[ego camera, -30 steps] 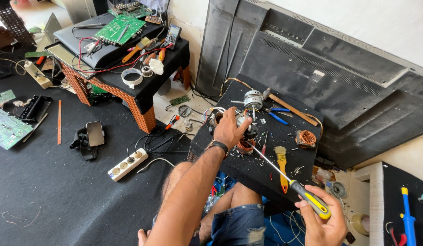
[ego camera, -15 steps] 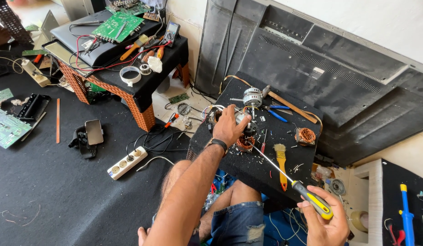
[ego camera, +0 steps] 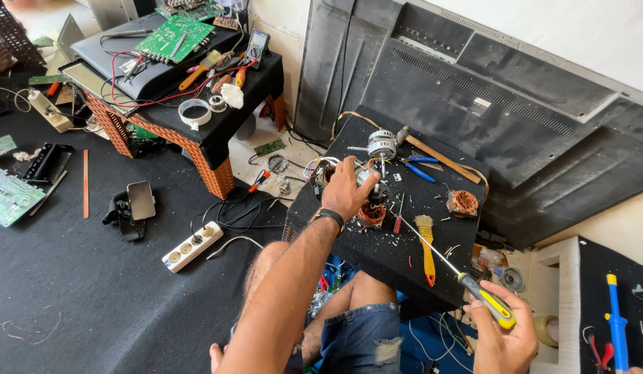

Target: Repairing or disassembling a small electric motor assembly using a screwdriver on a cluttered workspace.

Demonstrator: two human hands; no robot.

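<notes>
My left hand (ego camera: 347, 188), with a dark wristwatch, grips a small motor part with copper windings (ego camera: 371, 210) on a black-covered work board (ego camera: 349, 242) over my lap. My right hand (ego camera: 503, 338) holds a long screwdriver (ego camera: 467, 280) by its yellow-and-grey handle; its thin shaft points up-left toward the motor part. A silver motor housing (ego camera: 382, 144), a second copper coil (ego camera: 463, 202), a yellow-handled brush (ego camera: 426, 244), a hammer (ego camera: 432, 156), a small red screwdriver (ego camera: 398, 220) and a blue-handled tool (ego camera: 417, 170) lie around on the board.
A low woven table (ego camera: 197, 149) at upper left carries a green circuit board (ego camera: 173, 38), tape rolls, tools and a multimeter. A white power strip (ego camera: 191, 246), cables and a phone (ego camera: 141, 200) lie on the black floor mat. Large black television back panels (ego camera: 515, 118) lean against the wall.
The view has shifted slightly. My left hand stays on the motor part; my right hand has dropped a little with the screwdriver.
</notes>
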